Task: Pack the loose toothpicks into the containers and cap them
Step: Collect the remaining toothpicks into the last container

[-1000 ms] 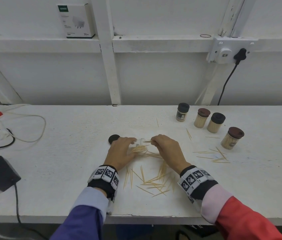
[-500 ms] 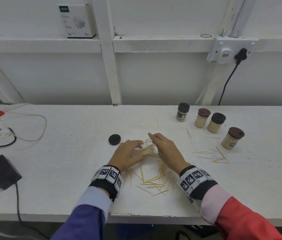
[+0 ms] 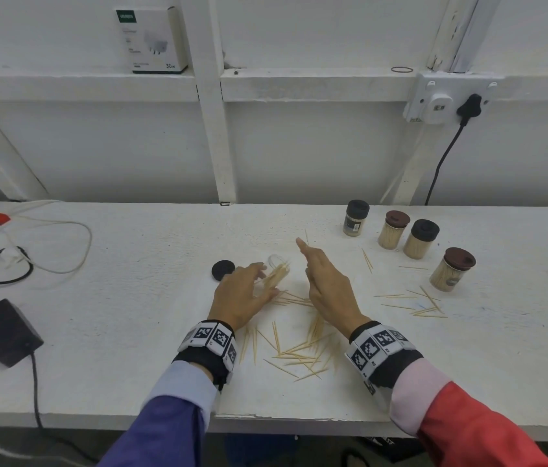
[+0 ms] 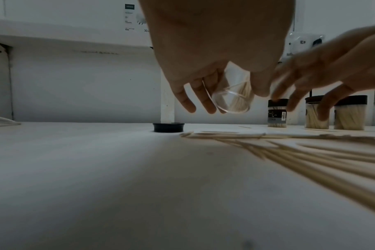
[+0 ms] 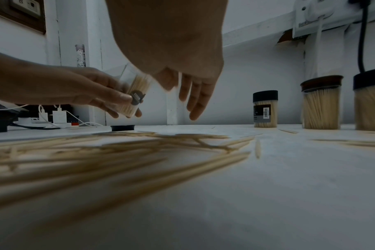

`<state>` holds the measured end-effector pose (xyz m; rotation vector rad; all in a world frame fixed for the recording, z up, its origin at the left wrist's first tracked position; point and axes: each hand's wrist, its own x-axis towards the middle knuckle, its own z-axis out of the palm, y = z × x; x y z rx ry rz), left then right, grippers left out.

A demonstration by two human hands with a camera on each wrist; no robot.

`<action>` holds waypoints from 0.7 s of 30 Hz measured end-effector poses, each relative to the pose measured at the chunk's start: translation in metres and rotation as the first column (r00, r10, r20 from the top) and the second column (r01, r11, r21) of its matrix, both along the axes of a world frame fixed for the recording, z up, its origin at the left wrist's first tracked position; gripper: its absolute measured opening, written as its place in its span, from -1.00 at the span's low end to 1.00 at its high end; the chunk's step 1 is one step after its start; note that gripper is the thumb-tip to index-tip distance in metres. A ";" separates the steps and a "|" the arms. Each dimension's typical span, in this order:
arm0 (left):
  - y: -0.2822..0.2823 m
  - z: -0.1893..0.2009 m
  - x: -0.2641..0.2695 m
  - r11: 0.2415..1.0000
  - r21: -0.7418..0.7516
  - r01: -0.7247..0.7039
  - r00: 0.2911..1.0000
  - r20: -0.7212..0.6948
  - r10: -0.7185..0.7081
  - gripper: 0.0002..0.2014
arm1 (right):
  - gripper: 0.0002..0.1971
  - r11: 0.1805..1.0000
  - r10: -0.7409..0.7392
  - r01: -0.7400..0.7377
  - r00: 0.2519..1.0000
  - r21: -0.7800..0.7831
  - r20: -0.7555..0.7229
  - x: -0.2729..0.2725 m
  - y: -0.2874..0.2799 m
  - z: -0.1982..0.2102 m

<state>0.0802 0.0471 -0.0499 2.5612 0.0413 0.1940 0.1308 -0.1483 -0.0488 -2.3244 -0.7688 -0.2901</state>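
My left hand (image 3: 242, 294) has its grip curled round the clear toothpick container (image 3: 274, 271), tilted and uncapped above the worktop (image 3: 131, 298); my right hand (image 3: 325, 281) hovers with fingers straight, holding nothing. Tip further and the toothpicks inside could slide out onto the loose toothpicks (image 3: 299, 355).
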 end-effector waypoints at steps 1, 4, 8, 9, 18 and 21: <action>0.001 0.000 0.000 1.000 0.004 -0.027 1.000 0.008 0.027 -0.43 | -0.47 0.996 -0.033 0.030 0.998 -0.081 -0.046 0.001 0.000 -0.001; 0.003 0.001 -0.001 0.996 -0.009 -0.094 0.995 0.028 0.094 -0.44 | -0.55 0.921 -0.059 -0.023 0.978 -0.388 -0.198 0.004 0.000 -0.005; 0.003 0.000 -0.001 0.994 0.001 -0.108 0.993 0.042 0.108 -0.46 | -0.69 0.876 -0.024 -0.106 0.965 -0.470 -0.262 0.008 0.003 -0.007; 0.003 -0.001 0.000 0.994 0.013 -0.105 0.994 0.033 0.104 -0.46 | -0.77 0.884 -0.010 -0.107 0.969 -0.455 -0.248 0.008 0.003 -0.008; 0.004 -0.003 0.001 0.994 0.067 -0.085 0.996 0.001 0.086 -0.47 | -0.83 0.827 0.030 -0.078 0.995 -0.556 -0.095 0.003 0.000 -0.006; 0.004 -0.003 0.001 0.994 0.071 -0.085 0.996 -0.008 0.085 -0.47 | -0.85 0.816 0.056 -0.069 0.998 -0.574 -0.040 0.001 0.001 -0.009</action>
